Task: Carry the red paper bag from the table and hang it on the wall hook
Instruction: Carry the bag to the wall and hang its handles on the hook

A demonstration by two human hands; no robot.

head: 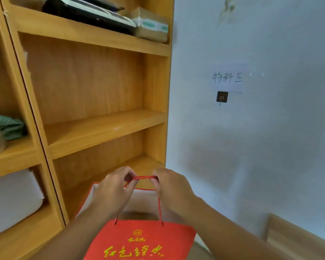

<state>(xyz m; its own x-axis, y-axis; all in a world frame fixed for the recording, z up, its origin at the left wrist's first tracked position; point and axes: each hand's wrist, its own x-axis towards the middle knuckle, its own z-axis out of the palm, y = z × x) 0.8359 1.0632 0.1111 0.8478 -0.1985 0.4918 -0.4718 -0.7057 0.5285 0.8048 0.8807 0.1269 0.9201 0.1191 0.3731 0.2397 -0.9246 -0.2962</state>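
A wooden shelf unit (94, 87) fills the left side. A pale wall (270, 137) stands right of it, bearing a handwritten paper label (227, 77)

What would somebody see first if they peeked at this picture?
Probably the bright red paper bag with gold writing at the bottom, held up by its twisted red cord pinched between the left hand and right hand. Next, the small dark wall hook on the pale wall to the right, under a handwritten paper sign.

the bag (143, 241) is smooth matt red paper with a twisted cord handle (144, 177). left of it, the shelf (101, 128) is smooth light wood. the wall (270, 128) looks matt painted plaster.
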